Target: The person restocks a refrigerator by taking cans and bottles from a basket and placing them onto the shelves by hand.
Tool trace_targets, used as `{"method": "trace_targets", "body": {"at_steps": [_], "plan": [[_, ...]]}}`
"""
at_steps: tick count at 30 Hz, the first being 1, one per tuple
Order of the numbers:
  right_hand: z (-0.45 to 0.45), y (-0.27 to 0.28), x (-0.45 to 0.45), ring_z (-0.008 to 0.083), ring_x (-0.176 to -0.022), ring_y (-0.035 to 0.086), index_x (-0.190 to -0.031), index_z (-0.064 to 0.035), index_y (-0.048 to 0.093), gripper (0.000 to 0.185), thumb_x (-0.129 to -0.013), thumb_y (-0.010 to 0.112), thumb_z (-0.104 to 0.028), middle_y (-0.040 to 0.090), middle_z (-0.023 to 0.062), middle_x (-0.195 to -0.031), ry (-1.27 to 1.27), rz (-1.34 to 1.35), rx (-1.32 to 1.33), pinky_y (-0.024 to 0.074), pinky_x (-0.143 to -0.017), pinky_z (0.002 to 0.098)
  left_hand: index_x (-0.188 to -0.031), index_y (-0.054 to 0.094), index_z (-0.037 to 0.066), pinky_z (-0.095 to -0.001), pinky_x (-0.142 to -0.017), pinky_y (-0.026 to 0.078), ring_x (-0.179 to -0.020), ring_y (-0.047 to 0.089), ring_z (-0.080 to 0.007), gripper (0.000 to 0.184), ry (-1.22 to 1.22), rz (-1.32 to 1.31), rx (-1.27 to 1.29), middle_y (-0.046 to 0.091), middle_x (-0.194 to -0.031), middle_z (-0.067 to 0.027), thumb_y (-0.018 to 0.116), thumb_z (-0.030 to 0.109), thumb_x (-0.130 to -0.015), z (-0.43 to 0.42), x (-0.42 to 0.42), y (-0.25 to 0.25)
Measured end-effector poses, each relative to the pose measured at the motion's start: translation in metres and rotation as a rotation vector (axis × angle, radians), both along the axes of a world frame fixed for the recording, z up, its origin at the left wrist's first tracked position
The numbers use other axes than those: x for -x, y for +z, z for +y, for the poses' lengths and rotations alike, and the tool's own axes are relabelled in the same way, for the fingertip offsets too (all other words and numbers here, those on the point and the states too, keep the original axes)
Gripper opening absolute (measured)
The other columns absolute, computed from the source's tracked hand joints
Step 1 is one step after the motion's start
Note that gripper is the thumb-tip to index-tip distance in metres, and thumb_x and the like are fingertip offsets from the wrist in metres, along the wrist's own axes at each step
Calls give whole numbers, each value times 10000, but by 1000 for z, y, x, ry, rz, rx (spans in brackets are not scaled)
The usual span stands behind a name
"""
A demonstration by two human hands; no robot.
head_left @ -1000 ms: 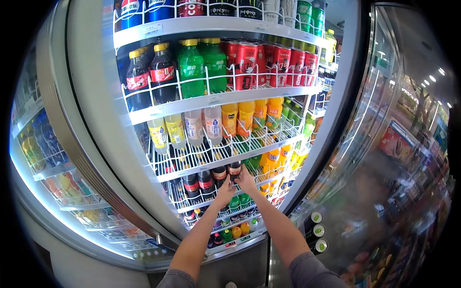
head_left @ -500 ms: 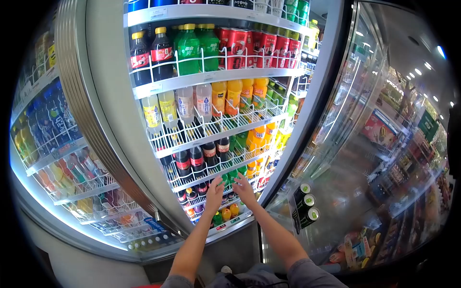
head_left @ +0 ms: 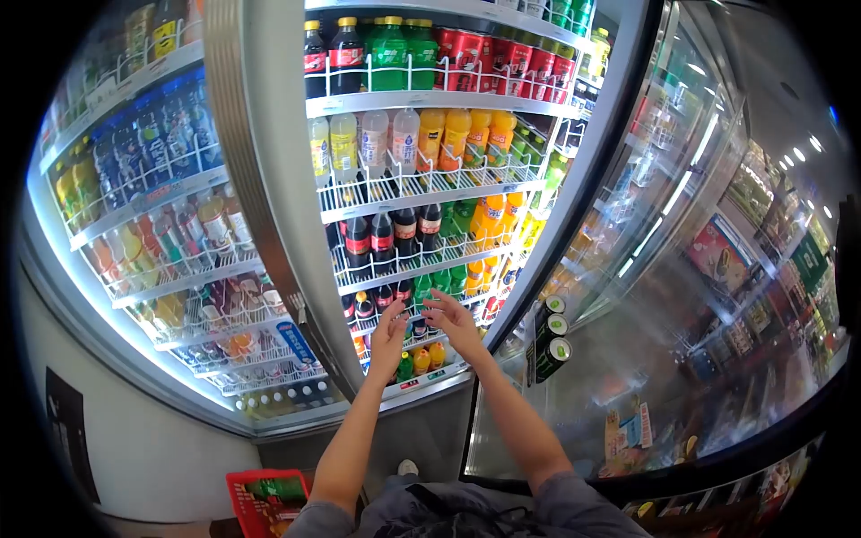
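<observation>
My left hand (head_left: pixel 389 332) is raised in front of the lower shelves of a drinks fridge, its fingers apart and nothing in it. Beside it, at nearly the same height, my right hand (head_left: pixel 454 321) is also open, fingers spread and curving slightly towards the left. A gap separates the two hands. Behind them stand green bottles (head_left: pixel 438 280) and, a shelf higher, dark cola bottles (head_left: pixel 381 240) with red labels. Orange drink bottles (head_left: pixel 487 224) are to their right. Small yellow-orange bottles (head_left: pixel 437 356) sit on the bottom level. Neither hand visibly touches a bottle.
A glass door (head_left: pixel 610 350) stands open on the right, with three dark cans (head_left: pixel 556 350) near its edge. At lower left is a red basket (head_left: pixel 237 491) holding a green bottle (head_left: pixel 276 489). Another stocked fridge (head_left: pixel 188 193) is on the left.
My view has turned left and down, so the shelves sit further right and higher. The red basket has come into sight. Both hands stay open and empty, held slightly higher in view.
</observation>
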State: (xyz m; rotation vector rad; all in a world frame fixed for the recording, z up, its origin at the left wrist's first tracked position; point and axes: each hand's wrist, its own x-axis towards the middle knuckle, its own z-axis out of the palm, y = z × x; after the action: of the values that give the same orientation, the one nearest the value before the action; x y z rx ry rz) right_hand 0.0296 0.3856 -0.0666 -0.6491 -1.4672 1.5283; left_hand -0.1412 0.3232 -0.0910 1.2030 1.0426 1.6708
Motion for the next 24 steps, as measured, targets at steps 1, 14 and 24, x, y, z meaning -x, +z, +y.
{"method": "trace_targets", "body": {"at_steps": [1,14,24], "plan": [[-6,7,-1,212,-1115,610,-1440,-48,388,517,-960,573,-106,569,155,-1299,16,-12,-2,506,-926,312,-1439,396,47,-317,-1041,401,-1236,534,-234,472,6,-6,11,469,-1420,-154,482,27,-975,-12,-2,8],[-113,47,77,230,-1108,605,-1398,-3,423,468,-981,565,-161,581,164,-1267,242,201,-2,519,-930,359,-1433,389,28,-305,-995,426,-1219,543,-203,452,386,-60,5,509,-1378,-156,485,172,-1015,-214,50,22],[-223,17,131,211,-1078,621,-1392,-19,440,446,-980,552,-146,587,159,-1268,470,24,23,534,-912,330,-1413,416,22,-312,-935,461,-1156,575,-208,440,751,-87,78,527,-1362,-140,501,132,-996,-386,88,-8]]}}
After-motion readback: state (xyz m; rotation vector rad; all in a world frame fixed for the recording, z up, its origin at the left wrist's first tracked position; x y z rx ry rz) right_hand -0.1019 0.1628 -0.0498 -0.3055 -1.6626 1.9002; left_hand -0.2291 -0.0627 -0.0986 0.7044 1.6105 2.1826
